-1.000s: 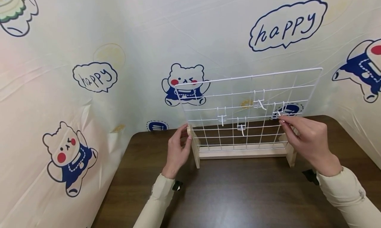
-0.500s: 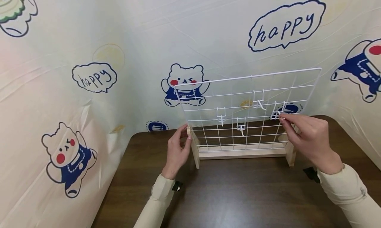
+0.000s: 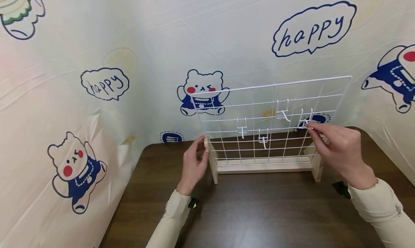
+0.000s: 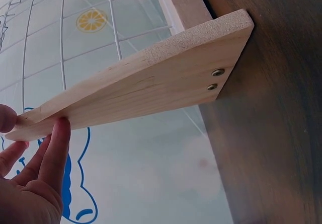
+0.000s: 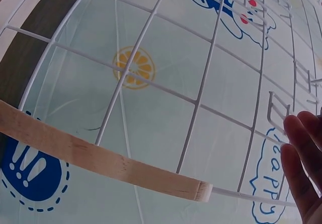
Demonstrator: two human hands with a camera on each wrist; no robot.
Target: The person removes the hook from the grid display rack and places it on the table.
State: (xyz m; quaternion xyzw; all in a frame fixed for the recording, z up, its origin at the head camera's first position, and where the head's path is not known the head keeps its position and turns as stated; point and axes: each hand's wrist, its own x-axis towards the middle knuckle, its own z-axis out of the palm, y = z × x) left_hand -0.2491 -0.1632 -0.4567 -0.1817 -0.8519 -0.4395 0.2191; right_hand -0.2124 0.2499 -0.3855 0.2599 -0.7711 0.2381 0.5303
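Observation:
A white wire grid panel point(image 3: 259, 97) stands upright in a pale wooden stand point(image 3: 264, 166) on a dark brown table point(image 3: 259, 212). Several small white hooks hang on the grid, among them one hook point(image 3: 241, 130) at the left and another hook point(image 3: 283, 113) higher up. My left hand point(image 3: 204, 145) pinches the top of the stand's left upright point(image 4: 151, 83), with a fingertip point(image 4: 61, 133) under its tip. My right hand point(image 3: 308, 127) pinches the rightmost hook point(image 3: 304, 122) on the grid. In the right wrist view my fingers point(image 5: 302, 153) lie beside a hook point(image 5: 274, 113).
A cartoon-printed cloth backdrop point(image 3: 97, 97) with bears and "happy" bubbles rises close behind the table and along both sides. The stand's right upright point(image 3: 317, 167) sits near the table's back right. Bare tabletop lies in front of the stand.
My right fingertips have crept slightly upward at the rightmost hook. The left hand and the stand have stayed where they were.

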